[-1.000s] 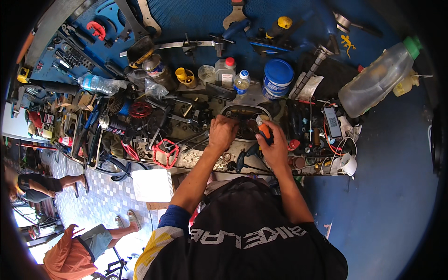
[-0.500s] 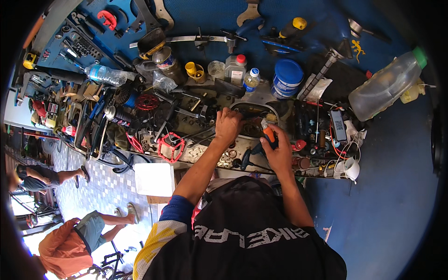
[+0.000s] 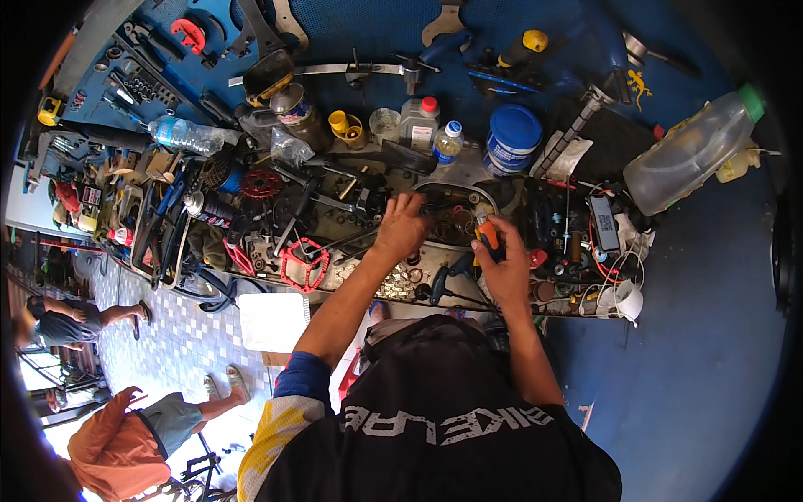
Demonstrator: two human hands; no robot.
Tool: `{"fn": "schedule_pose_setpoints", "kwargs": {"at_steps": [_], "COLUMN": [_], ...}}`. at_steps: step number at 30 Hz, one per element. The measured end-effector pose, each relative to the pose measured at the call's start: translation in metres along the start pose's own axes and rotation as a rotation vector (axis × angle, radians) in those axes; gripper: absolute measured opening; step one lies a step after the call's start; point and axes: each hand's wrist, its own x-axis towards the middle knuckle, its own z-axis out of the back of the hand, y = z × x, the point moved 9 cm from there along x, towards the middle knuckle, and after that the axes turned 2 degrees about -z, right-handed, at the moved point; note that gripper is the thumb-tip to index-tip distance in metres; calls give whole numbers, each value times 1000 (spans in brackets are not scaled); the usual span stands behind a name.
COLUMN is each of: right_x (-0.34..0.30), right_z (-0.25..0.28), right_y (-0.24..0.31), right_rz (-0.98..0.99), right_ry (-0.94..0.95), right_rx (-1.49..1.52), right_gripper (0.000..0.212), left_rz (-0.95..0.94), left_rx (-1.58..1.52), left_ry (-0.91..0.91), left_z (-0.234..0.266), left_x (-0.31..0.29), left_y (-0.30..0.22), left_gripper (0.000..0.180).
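Note:
My right hand [image 3: 507, 261] is closed around an orange-and-black-handled tool [image 3: 488, 237] with a short metal end, possibly a utility knife. The tool's end points up over the right side of a metal-rimmed tray [image 3: 495, 199] holding small rings and loose parts. At the tray's left edge is my left hand [image 3: 405, 227], its fingers bent downward and blurred. Whatever may be under those fingertips is hidden. Just below the tray, a black T-handled tool [image 3: 441, 284] lies near the bench's front edge.
A red pedal [image 3: 304, 264] and a bicycle chain [image 3: 393, 280] lie left of my hands. Behind stand a blue tub [image 3: 512, 140], a small capped bottle [image 3: 448, 142] and a grey red-capped bottle [image 3: 419, 122]. A phone [image 3: 603, 222] with cables sits right. Two people are at left.
My left hand has drawn slightly down and left, and its fingers blur. My right hand has shifted a little right with the orange tool, uncovering more of the tray's contents.

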Motion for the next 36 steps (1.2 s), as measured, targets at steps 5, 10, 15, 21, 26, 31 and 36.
{"fn": "schedule_pose_setpoints", "kwargs": {"at_steps": [5, 10, 15, 21, 26, 31, 36], "right_x": [-2, -6, -6, -9, -11, -10, -9], "right_z": [-3, -2, 4, -3, -5, 4, 11], "right_y": [19, 12, 7, -8, -5, -11, -4], "right_rz": [49, 48, 13, -24, -1, -12, -62], "right_ry": [18, 16, 22, 102, 93, 55, 77], "right_rx": [-38, -14, -27, -38, -52, -63, -41], "right_gripper": [50, 50, 50, 50, 52, 52, 52], "left_rz": [-169, -304, 43, 403, 432, 236, 142], "left_rx": [180, 246, -260, -1079, -907, -296, 6], "left_ry": [188, 243, 54, -129, -85, 106, 128], "left_z": [-28, -35, -12, -23, -25, -20, -33], "left_x": [14, 21, 24, 19, 12, 17, 19], "left_y": [-17, -18, 21, 71, 75, 28, 9], "left_gripper": [29, 30, 21, 20, 15, 18, 15]}}
